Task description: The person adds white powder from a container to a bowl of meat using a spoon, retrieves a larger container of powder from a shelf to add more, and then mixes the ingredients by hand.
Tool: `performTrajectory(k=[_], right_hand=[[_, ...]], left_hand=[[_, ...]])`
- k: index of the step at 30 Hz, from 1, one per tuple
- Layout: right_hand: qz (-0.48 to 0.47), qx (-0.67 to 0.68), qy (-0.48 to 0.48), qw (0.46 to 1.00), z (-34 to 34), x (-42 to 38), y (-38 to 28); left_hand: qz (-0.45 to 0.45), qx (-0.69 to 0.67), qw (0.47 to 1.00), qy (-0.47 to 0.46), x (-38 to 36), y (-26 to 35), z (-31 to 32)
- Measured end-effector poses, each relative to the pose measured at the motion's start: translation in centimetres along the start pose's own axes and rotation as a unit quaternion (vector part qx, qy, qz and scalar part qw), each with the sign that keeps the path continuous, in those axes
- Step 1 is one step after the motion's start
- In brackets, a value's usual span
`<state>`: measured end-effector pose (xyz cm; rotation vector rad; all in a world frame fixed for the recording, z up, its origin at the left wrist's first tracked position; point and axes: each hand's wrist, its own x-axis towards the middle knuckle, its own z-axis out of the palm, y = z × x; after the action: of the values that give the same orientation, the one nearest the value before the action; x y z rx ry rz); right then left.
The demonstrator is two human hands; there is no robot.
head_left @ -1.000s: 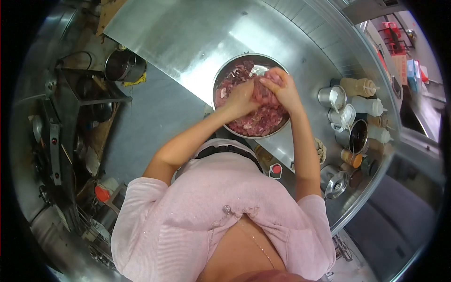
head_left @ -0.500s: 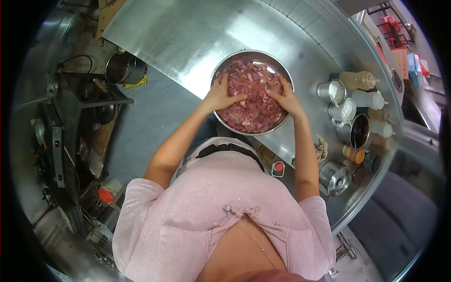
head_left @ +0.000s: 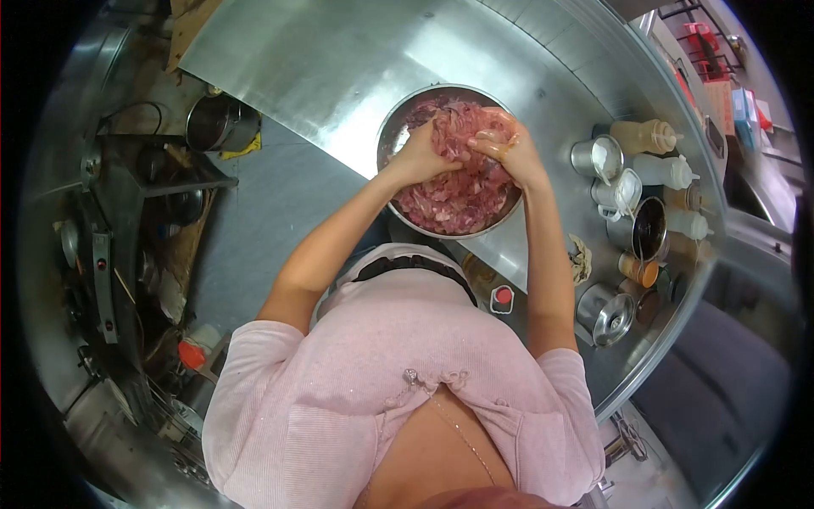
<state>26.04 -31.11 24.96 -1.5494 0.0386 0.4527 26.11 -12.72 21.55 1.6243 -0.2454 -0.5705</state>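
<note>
A round metal bowl (head_left: pixel 383 151) stands at the edge of the steel counter, filled with sliced raw meat (head_left: pixel 454 204). My left hand (head_left: pixel 417 156) is curved round the left side of a raised heap of the meat, its fingertips hidden behind the slices. My right hand (head_left: pixel 514 151) grips the same heap from the right, with wet fingers bent over it. Between the two hands the meat is bunched above the rest, and the bare inner wall of the bowl shows at the left.
Metal pots (head_left: pixel 587 158), squeeze bottles (head_left: pixel 651 137) and an orange-lidded jar (head_left: pixel 646 273) line the counter's right side. A crumpled cloth (head_left: pixel 580 260) lies near my right forearm. On the left are a dark metal stand (head_left: pixel 165 161) and a pot (head_left: pixel 222 123).
Both hands have closed in from the bowl's sides and lifted a clump of meat between them. More of the bowl's left inner wall is bare now.
</note>
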Motion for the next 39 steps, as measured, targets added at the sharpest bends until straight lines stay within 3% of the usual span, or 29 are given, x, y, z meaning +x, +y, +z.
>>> performTrajectory(k=[1,3,7,8,9,10,12,15,16,18,22,24,25,27,28,30,31,33,34,35,36,37,39], right_hand=[[0.002,0.001,0.002,1.000,0.2,-0.7,-1.1],[-0.089,0.009,0.007,0.996,0.7,-2.4,-2.4],[-0.152,0.008,0.041,0.987,1.2,-3.9,-0.4],[-0.187,-0.180,0.020,0.966,0.6,-3.7,1.5],[-0.215,-0.361,-0.001,0.907,0.1,-3.6,3.0],[-0.217,-0.362,-0.002,0.907,-0.1,-4.0,3.9],[-0.046,-0.466,0.005,0.883,-0.4,-5.0,4.8],[-0.023,-0.523,0.054,0.850,-0.1,-5.7,4.9],[-0.022,-0.522,0.054,0.851,0.5,-5.6,5.2],[0.003,-0.597,0.075,0.799,2.7,-4.8,5.9],[-0.015,-0.528,0.064,0.846,3.4,-1.2,7.2],[-0.088,-0.363,0.117,0.920,2.6,0.3,8.2],[-0.091,-0.362,0.121,0.920,2.3,0.3,8.1],[-0.025,-0.122,0.105,0.987,1.8,0.1,7.3],[-0.023,-0.122,0.106,0.987,1.9,-0.5,6.4],[-0.135,-0.174,0.156,0.963,2.0,-1.9,4.6],[-0.145,-0.128,0.148,0.970,2.1,-2.3,4.3],[-0.175,-0.122,0.128,0.969,2.5,-3.5,2.9],[-0.208,-0.118,0.108,0.965,2.6,-3.8,2.5],[-0.209,-0.117,0.108,0.965,2.5,-3.8,2.6],[-0.121,-0.224,0.075,0.964,2.2,-3.7,2.9],[-0.032,-0.325,0.040,0.944,2.0,-3.8,3.3],[-0.050,-0.397,0.050,0.915,1.7,-5.1,4.9]], left_hand=[[-0.001,0.000,1.000,-0.002,-0.6,1.4,0.0],[0.064,0.025,0.998,0.004,-1.6,3.5,0.3],[0.163,0.001,0.985,0.057,-1.9,1.0,1.0],[0.129,0.159,0.977,0.053,-1.7,-1.3,0.6],[0.091,0.312,0.944,0.049,-1.8,-2.6,0.2],[0.092,0.313,0.944,0.051,-2.2,-2.6,-0.2],[0.006,0.441,0.897,-0.027,-3.4,-2.4,-0.8],[-0.043,0.418,0.908,-0.003,-4.9,-1.8,-0.8],[-0.043,0.418,0.907,-0.004,-4.9,-2.5,-0.5],[-0.004,0.432,0.902,0.013,-4.3,-4.3,0.2],[0.013,0.355,0.935,-0.010,-1.8,-4.8,0.5],[0.157,0.250,0.953,0.074,-0.9,-5.5,0.9],[0.161,0.252,0.951,0.073,-0.6,-5.0,1.1],[-0.033,0.202,0.978,0.047,-0.4,-3.1,1.5],[-0.034,0.201,0.978,0.045,-0.7,-1.9,1.5],[0.053,0.198,0.977,0.060,-1.5,0.4,1.5],[0.050,0.197,0.977,0.059,-2.0,1.5,1.5],[0.161,0.210,0.961,0.076,-2.7,3.1,1.4],[0.161,0.210,0.961,0.076,-2.5,2.5,1.2],[0.194,0.230,0.950,0.081,-2.0,1.1,0.9],[0.226,0.250,0.938,0.085,-1.9,-0.3,0.8],[0.227,0.251,0.937,0.084,-2.3,-1.9,0.8],[0.088,0.468,0.877,0.057,-2.6,-4.2,0.2]])
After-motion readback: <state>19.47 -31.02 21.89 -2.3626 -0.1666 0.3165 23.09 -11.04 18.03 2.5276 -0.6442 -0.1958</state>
